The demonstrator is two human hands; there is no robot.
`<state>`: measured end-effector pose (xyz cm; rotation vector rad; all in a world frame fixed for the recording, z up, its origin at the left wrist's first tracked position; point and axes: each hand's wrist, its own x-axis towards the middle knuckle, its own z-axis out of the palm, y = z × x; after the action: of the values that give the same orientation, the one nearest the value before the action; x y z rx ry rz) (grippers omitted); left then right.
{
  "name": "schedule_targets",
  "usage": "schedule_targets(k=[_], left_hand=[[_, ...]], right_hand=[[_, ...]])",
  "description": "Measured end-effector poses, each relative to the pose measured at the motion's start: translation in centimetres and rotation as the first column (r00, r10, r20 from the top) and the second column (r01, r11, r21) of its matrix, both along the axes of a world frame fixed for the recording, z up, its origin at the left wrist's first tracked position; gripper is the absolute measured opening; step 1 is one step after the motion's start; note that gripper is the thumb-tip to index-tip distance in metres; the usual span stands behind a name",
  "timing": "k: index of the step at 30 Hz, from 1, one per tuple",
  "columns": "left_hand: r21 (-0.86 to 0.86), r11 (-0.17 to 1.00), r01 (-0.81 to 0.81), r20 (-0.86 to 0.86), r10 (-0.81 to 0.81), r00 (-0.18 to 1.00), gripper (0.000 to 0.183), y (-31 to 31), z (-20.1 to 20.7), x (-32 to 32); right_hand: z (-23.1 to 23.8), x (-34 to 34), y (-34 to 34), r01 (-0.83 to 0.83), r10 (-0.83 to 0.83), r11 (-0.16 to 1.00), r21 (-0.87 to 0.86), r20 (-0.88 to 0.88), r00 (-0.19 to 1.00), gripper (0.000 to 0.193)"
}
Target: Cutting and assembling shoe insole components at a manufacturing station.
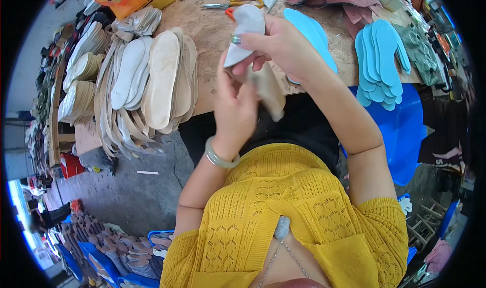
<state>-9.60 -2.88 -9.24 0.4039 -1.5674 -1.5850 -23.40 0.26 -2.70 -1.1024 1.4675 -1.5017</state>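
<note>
A white, insole-shaped piece (249,21) is pinched in my right hand (276,42), its thumb lying across the face and the other fingers curled behind. Just below, my left hand (236,108), with a pale bangle at the wrist, has its fingers bent close against the lower part of the work. From between the hands a beige insole (272,95) hangs down, blurred by motion, over the table's near edge. Whether the white and beige parts are one piece I cannot tell. Beyond my hands lie scissors (217,5) with yellow handles.
Left on the wooden table (215,30) are stacks of beige insoles (162,80), white insoles (129,75) and loose strips (121,141). Blue insoles (311,35) lie right of my hands, with another blue pile (378,60) farther right. A blue chair (400,136) stands below that pile.
</note>
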Motion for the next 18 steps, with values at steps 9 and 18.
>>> schedule_targets(k=[9,18], left_hand=[[0.453,0.804,0.385,0.130,-0.487,0.864,0.025,-4.6,2.3,3.6],[0.207,0.805,0.555,0.611,-0.550,0.569,0.017,-3.9,5.0,3.8]], right_hand=[[1.9,-3.8,1.6,0.075,-0.196,0.969,-0.236,-0.546,0.815,0.044],[1.1,-1.2,2.1,-0.448,0.609,0.775,0.446,-0.716,0.341,0.041]])
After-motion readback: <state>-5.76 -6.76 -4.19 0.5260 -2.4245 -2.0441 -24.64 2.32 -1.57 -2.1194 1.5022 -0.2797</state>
